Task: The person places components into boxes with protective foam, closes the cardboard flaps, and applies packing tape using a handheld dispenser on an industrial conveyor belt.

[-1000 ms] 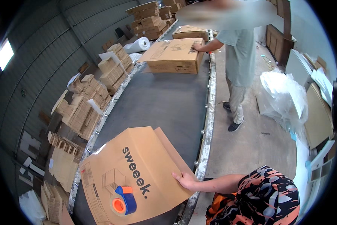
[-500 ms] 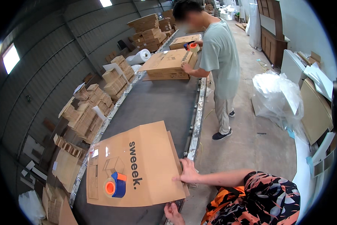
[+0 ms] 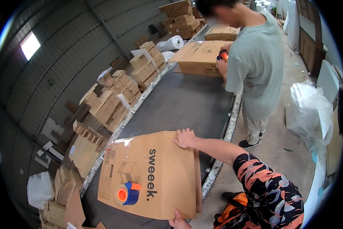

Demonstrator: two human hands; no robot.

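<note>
Head view, directed down along a belt line. Flat carton (image 3: pixel 167 175) lying on the dark conveyor belt (image 3: pixel 175 103), broad printed face upward. Right hand (image 3: pixel 185 138) closed on the far right corner, fingers bent over the edge, thumb toward the printed face; left hand (image 3: pixel 180 221), cut off near the wrist by the lower rim, grasping the near edge, thumb on top, other fingers mostly hidden. Grips set at opposite ends of the carton's right portion, presumably to control its angle and keep the loose layers together. Tape dispenser (image 3: pixel 131 193) laid on the carton, left of the large lettering and apart from both hands: probably parked there to stay within reach while leaving both hands free.

Carton of plain brown board, folded flat, with a second layer showing beyond the right edge. Print in black: bold lettering set sideways, a line drawing of a box-like piece, framed panels toward the left. Glossy patch near the far left corner, catching light; tape or film, cannot tell which. Dispenser with blue body, orange hub and orange end.

Farther along, co-worker (image 3: pixel 257 70) beside a thicker carton (image 3: pixel 200 51); cardboard stacks (image 3: pixel 116 97) left of the belt.
</note>
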